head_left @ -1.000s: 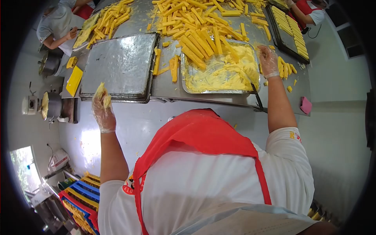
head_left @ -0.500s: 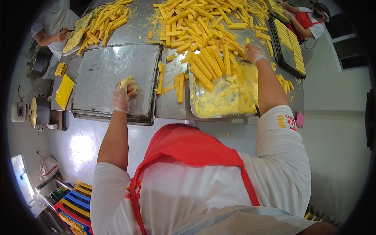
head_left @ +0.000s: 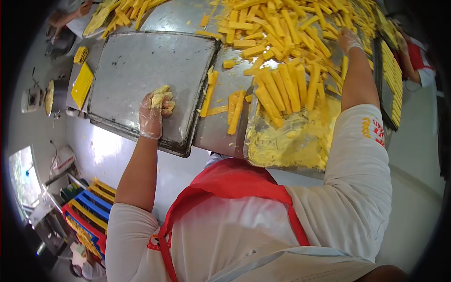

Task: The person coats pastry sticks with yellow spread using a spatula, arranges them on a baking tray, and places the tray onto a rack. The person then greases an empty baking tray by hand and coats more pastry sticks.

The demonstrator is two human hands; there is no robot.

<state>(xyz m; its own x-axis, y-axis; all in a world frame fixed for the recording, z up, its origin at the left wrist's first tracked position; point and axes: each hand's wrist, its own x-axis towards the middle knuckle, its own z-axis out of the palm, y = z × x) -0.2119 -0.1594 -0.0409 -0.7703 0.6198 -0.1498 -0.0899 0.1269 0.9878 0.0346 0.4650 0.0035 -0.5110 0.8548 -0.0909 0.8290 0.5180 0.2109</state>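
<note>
My left hand (head_left: pixel 157 112), in a clear plastic glove, is curled around a lump of pale yellow spread (head_left: pixel 161 95). It is over the dark-rimmed metal baking tray (head_left: pixel 136 70), near its front right part. My gloved right hand (head_left: pixel 350 41) reaches to the right side of a large heap of yellow sticks (head_left: pixel 282 33); its fingertips are too unclear to show a grip. Below that arm lies a metal tray smeared with yellow spread (head_left: pixel 291 143), with several thick yellow sticks (head_left: pixel 282 87) leaning along its far side.
Loose sticks (head_left: pixel 236 113) lie between the two trays. A yellow scraper (head_left: pixel 83 84) and a yellow roll (head_left: pixel 81 55) sit left. At far right is a dark tray of lined-up sticks (head_left: pixel 391 84), beside a co-worker in a red apron (head_left: pixel 417 58). Another person's hand (head_left: pixel 83 9) is upper left.
My right hand has moved farther out and right along the heap. My left hand stays over the baking tray with the lump. The whole view has shifted and tilted.
</note>
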